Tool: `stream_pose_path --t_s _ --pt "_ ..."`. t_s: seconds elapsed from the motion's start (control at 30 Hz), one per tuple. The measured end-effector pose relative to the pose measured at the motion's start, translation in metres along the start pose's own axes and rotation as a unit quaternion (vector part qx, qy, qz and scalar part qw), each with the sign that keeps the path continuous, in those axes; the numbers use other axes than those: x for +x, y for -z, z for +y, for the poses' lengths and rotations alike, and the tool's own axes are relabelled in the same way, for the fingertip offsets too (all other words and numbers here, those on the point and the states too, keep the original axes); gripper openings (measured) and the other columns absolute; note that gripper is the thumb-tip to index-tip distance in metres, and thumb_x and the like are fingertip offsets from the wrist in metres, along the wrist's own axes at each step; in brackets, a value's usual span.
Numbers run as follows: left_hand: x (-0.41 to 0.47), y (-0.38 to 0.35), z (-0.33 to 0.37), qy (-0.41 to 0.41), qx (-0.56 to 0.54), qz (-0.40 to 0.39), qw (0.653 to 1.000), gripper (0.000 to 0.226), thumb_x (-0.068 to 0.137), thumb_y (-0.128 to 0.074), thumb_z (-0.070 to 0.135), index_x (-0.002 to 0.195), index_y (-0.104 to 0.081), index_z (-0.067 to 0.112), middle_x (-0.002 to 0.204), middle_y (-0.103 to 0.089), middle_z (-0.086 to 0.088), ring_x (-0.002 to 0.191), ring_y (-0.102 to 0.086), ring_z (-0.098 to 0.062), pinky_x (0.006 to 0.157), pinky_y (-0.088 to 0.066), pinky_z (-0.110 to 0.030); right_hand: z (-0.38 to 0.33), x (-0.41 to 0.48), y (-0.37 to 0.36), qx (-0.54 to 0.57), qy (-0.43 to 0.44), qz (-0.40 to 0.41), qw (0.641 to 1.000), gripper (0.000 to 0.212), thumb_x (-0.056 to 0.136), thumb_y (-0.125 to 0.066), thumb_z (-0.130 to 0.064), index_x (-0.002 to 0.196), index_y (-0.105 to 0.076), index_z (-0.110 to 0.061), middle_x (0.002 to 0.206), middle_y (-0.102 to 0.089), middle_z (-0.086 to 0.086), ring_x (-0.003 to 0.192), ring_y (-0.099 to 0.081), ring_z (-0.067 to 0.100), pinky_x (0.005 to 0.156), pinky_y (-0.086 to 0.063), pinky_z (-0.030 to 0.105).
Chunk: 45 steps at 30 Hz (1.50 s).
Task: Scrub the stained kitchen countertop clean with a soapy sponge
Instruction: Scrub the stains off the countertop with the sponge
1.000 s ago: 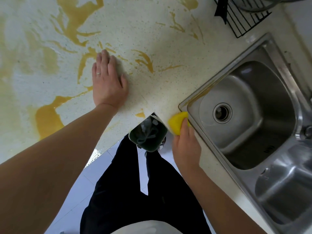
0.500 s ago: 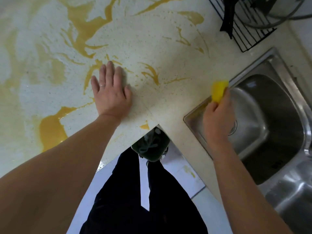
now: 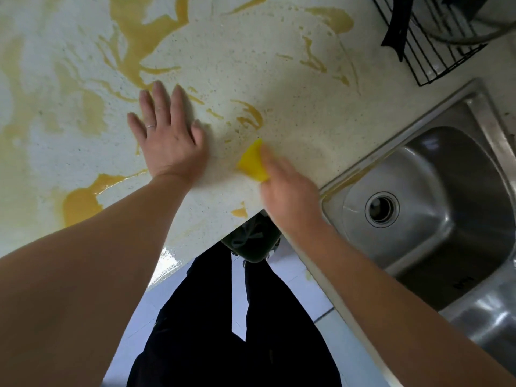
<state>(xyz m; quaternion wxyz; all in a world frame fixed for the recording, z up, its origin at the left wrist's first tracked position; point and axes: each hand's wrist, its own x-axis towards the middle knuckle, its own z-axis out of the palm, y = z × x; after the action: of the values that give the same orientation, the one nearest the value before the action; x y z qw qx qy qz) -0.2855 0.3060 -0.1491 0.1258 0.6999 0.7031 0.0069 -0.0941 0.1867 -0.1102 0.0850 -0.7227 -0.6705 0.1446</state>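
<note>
The right hand [image 3: 290, 196] gripped a yellow sponge [image 3: 252, 163], a small wedge of bright foam, and pressed it flat to the pale speckled stone countertop [image 3: 251, 51]. This was close to the front corner of the counter, where the edge turns toward the stainless steel sink [image 3: 446, 169]. The hand was blurred, so I cannot tell exactly how its fingers lay. They covered the sponge's right half, and the left half poked out toward the other hand.

The left hand [image 3: 170, 143] lay palm down on the counter with its fingers straight and spread, holding nothing. It was just beside the sponge, on its left.

The next stroke probably turned on where the orange-brown stains lay from the sponge. A curled streak [image 3: 251, 115] sat just beyond it, toward the back edge. A small wedge-shaped spot [image 3: 240, 212] sat just short of it, at the front edge. Both were within the right hand's reach. The thick puddle [image 3: 81, 203] by the front edge and the broad smears toward the back left corner lay well apart from the sponge. The braced left hand was between it and them, so it would likely have to lift or shift first.

A black wire rack [image 3: 435, 60] stood at the back right. Most of the scrubbing looked not yet done.
</note>
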Motion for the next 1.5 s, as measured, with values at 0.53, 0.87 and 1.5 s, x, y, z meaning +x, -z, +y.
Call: stream_pose_path --t_s 0.53,0.87,1.5 --pt "0.012 0.0 0.001 -0.003 -0.002 0.005 1.0 0.07 0.096 -0.03 0.04 0.163 -0.022 0.02 0.173 -0.008 -0.008 0.159 -0.003 -0.033 0.124 -0.001 -0.065 -0.056 0.012 -0.033 -0.037 0.052 -0.016 0.998 0.06 0.075 -0.055 -0.02 0.135 -0.061 -0.013 0.091 -0.064 -0.001 0.056 -0.056 0.019 0.042 -0.03 0.026" --pt "0.014 0.001 0.001 -0.003 -0.01 0.009 1.0 0.069 0.093 -0.038 0.032 0.16 -0.026 0.018 0.172 -0.011 -0.011 0.159 -0.006 -0.035 0.122 -0.003 -0.068 0.146 0.071 0.063 0.013 -0.421 0.098 0.902 0.043 0.103 -0.04 -0.031 0.14 -0.045 -0.009 0.121 -0.061 0.012 0.106 -0.063 0.029 0.084 -0.053 0.041" --pt "0.032 0.001 0.001 0.01 -0.01 0.015 1.0 0.069 0.09 -0.039 0.035 0.157 -0.028 0.022 0.172 -0.011 -0.008 0.159 -0.006 -0.031 0.121 -0.001 -0.07 0.125 0.076 0.083 -0.045 -0.29 0.11 0.95 0.054 0.102 -0.043 -0.021 0.154 -0.028 -0.013 0.128 -0.054 0.015 0.097 -0.06 0.026 0.076 -0.051 0.041"
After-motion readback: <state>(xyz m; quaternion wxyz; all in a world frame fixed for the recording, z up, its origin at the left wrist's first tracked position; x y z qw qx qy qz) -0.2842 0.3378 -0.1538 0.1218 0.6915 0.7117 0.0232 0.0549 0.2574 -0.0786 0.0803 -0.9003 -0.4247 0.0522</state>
